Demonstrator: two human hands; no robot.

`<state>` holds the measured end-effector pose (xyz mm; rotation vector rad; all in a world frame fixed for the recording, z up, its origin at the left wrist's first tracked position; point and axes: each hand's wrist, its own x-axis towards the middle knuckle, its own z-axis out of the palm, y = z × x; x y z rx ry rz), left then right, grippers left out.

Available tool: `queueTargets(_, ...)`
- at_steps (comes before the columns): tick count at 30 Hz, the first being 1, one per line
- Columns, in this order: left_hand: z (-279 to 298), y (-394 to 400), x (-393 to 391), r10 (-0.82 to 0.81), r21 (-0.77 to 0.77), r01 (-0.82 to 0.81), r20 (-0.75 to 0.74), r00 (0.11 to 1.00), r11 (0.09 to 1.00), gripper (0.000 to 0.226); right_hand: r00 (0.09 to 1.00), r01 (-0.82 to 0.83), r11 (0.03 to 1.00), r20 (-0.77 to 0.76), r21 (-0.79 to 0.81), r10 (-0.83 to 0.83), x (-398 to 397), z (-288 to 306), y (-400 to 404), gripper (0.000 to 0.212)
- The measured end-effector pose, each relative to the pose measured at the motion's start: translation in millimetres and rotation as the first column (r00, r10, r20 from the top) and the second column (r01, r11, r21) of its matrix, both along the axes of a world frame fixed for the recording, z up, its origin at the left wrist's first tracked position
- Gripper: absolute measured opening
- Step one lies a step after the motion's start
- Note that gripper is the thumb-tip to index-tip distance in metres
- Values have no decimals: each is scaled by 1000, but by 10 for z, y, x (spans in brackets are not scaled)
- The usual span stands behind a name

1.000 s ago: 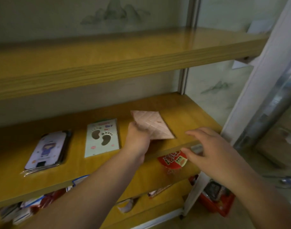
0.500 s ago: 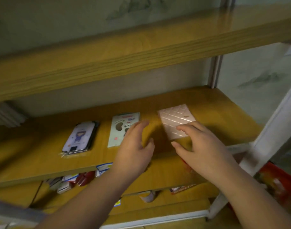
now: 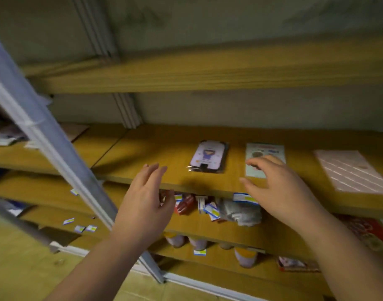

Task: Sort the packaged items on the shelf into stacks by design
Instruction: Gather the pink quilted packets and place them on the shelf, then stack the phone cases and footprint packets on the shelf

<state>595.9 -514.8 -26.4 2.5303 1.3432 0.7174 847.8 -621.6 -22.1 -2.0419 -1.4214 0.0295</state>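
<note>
Frame is motion-blurred; the pink packet (image 3: 354,171) is cut off at the right edge and goods on the lower shelf are unreadable. We count three packs on the middle shelf (image 3: 142,161): phone case (image 3: 209,156), footprint card (image 3: 265,154), pink packet, each apart. Both grips are empty, fingers spread: left hand (image 3: 142,203) at the shelf edge, right hand (image 3: 279,187) covering the card's lower part. View has swung left since earlier; right hand is off the pink packet.

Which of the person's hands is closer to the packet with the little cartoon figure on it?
Left, narrowly. The left hand hovers lower-left of the cartoon-figure packet; the right hand hovers lower-right, over the neighbouring footprint packet.
</note>
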Motion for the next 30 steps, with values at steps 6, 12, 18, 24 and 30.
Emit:
queueTargets(6,19,310,-1140,61,-19,-61,25,998,998,53,989,-136,991,49,-20,136,-1168,26,487,44)
queueTargets(12,5,677,-2350,121,27,-123,54,991,992,57,976,-215,977,29,7,215,-2379,6,1007,40)
queueTargets(18,43,1027,-3375,178,37,-188,196,964,981,55,955,-293,956,31,-22,294,-3334,45,1604,43)
queueTargets(24,-4,1409,-3954,223,21,-231,189,956,973,55,918,-389,919,52,-68,393,-4083,77,2105,44)
queueTargets(30,-49,1938,-4189,257,17,-265,200,946,964,56,895,-431,902,115,-34,432,-4525,127,2781,43)
